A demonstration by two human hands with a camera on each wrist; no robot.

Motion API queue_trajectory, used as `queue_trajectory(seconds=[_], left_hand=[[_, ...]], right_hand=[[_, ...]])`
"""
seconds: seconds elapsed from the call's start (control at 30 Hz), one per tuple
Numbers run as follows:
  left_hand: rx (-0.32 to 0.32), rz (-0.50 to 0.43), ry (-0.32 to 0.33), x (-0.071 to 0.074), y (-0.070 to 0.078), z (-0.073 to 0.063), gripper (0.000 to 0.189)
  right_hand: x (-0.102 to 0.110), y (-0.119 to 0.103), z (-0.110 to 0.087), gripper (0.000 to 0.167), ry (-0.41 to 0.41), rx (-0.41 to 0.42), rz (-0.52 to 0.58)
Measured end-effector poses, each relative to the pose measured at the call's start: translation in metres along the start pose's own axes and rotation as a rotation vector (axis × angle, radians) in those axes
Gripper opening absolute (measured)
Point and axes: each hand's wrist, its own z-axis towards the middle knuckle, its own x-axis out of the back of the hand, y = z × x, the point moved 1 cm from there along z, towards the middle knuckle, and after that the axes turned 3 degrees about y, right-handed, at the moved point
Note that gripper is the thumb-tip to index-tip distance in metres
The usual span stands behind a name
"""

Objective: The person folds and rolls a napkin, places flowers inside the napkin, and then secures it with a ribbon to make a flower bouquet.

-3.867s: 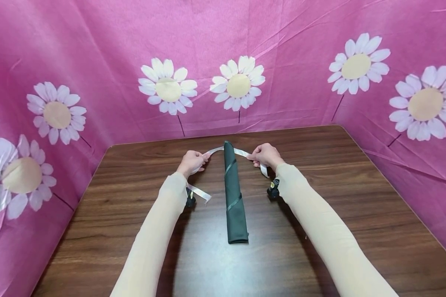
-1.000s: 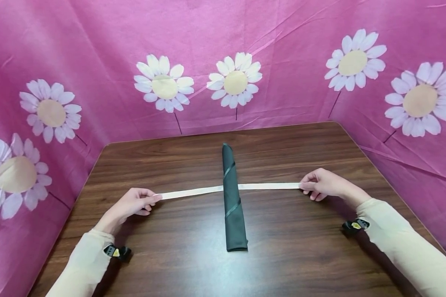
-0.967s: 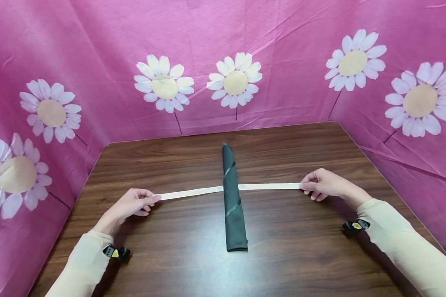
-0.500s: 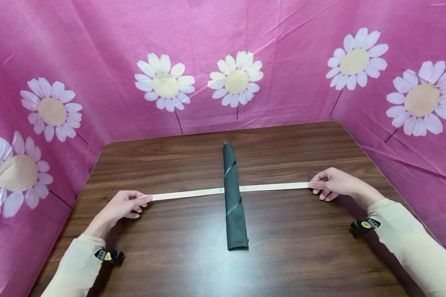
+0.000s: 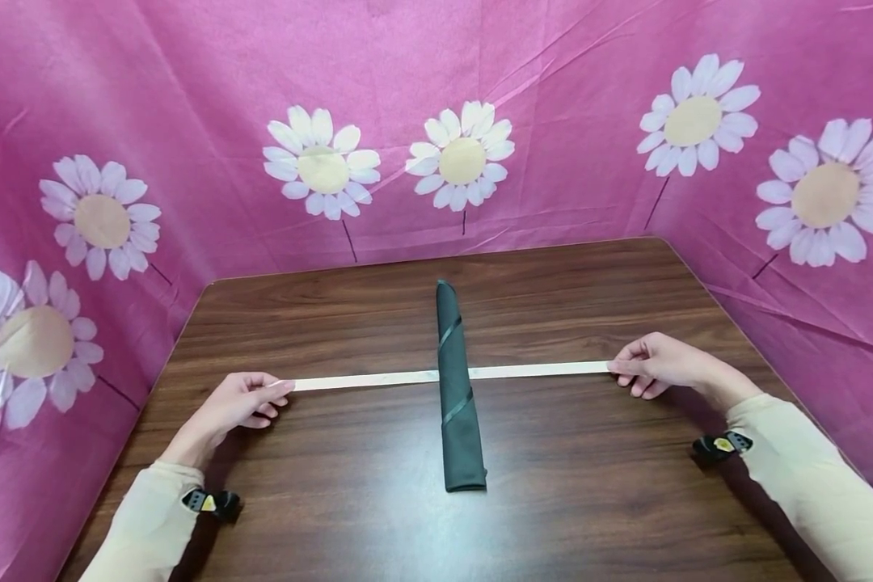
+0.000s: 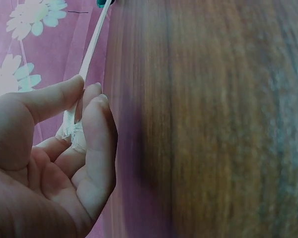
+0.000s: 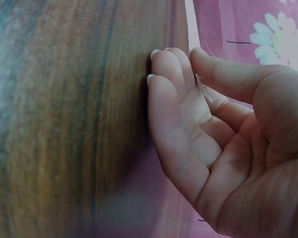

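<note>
A long dark green rolled-up fabric bundle (image 5: 460,380) with thin diagonal bands lies lengthwise near the table's middle. A white ribbon (image 5: 538,370) runs crosswise beneath it, stretched nearly straight; the bundle hides its centre. My left hand (image 5: 243,402) pinches the ribbon's left end between thumb and fingers. On the other side, my right hand (image 5: 658,365) pinches the right end the same way. Frayed tips of the ribbon (image 6: 75,131) show inside the left palm in the left wrist view. A short frayed tip also pokes past the thumb of the right hand (image 7: 213,134) in the right wrist view.
The brown wood-grain table (image 5: 553,501) has a far edge close to a pink cloth backdrop (image 5: 407,48) printed with white daisies, which also hangs along both sides. A small black wrist camera (image 5: 214,503) sits under the left sleeve, and another camera (image 5: 720,446) under the right.
Both hands have come nearer and spread wide apart. The ribbon, earlier curved at the bundle's far end, now lies straight under its middle. In the last second the hands spread slightly more.
</note>
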Motion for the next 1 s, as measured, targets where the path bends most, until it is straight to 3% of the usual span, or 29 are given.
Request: queue_trajectory(seconds=[0.43,0.7,1.0], left_hand=[[-0.044,-0.080,0.024,-0.003,0.006,0.002,0.030],[-0.180,-0.202,-0.033,-0.004,0.010,0.003,0.028],[-0.295,-0.363,-0.081,-0.018,0.023,0.011,0.004]], right_hand=[[0.004,-0.009,-0.002,0.037,0.030,0.026,0.049],[0.006,-0.011,0.004,0.032,0.053,0.117,0.160],[-0.001,-0.022,0.009,0.028,0.110,0.247,0.267]])
